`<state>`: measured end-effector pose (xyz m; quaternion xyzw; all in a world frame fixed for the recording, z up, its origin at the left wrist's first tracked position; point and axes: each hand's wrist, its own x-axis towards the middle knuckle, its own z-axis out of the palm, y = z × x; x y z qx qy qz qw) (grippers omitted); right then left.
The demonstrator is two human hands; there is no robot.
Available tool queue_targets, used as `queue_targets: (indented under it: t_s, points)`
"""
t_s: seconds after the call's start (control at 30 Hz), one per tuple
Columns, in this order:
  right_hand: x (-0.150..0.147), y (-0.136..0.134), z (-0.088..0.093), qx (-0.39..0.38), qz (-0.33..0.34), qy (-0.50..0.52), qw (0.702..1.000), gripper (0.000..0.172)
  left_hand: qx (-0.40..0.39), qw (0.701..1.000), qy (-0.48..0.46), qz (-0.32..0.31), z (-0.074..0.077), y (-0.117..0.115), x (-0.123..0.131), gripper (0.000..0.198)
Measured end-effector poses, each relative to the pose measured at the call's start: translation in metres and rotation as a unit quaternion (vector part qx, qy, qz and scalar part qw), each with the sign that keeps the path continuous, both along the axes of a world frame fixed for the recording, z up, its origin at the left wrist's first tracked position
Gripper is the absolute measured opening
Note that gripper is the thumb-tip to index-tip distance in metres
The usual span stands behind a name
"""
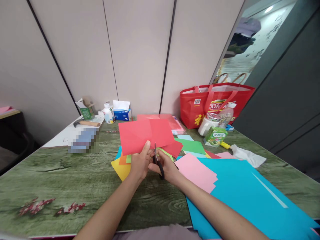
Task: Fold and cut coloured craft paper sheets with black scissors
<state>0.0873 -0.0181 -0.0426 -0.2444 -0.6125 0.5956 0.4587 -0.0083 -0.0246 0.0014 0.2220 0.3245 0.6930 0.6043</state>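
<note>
My left hand [141, 161] grips a red sheet of paper [135, 135] by its lower edge, thumb on top. In my right hand [166, 166] is a pair of scissors [158, 161] with black handles. The blades point away from me and meet the lower edge of the red paper, close to my left fingers. A crease or cut line runs up the sheet; I cannot tell which. Under and behind my hands lie coloured papers, among them a yellow sheet [121, 169] and a darker red piece [176, 148].
Pink sheets [196, 171] overlap a large blue sheet [240, 186] on the right. Behind stand a red bag [191, 110], a green carton [216, 136], a white mug [206, 126] and a plastic bottle [227, 115]. A hammer [87, 123], a white bottle [109, 114] and a tissue pack [122, 114] are back left.
</note>
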Motion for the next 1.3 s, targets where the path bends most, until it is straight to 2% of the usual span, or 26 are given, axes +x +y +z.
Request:
queue_targets:
  t_s: [0.7, 1.07, 1.3]
  points:
    - [-0.0014, -0.0011, 0.0021, 0.008, -0.020, -0.008, 1.000, 0.045, 0.037, 0.999, -0.013, -0.006, -0.0051, 0.0021, -0.0003, 0.026]
    - [-0.0016, -0.0008, -0.0027, 0.010, -0.030, -0.003, 0.999, 0.043, 0.039, 0.999, -0.017, 0.019, -0.0029, 0.0011, 0.0014, 0.028]
    - [-0.0018, -0.0004, -0.0034, 0.001, -0.029, -0.001, 1.000, 0.043, 0.048, 0.999, -0.016, -0.010, -0.0041, 0.0021, 0.0001, 0.032]
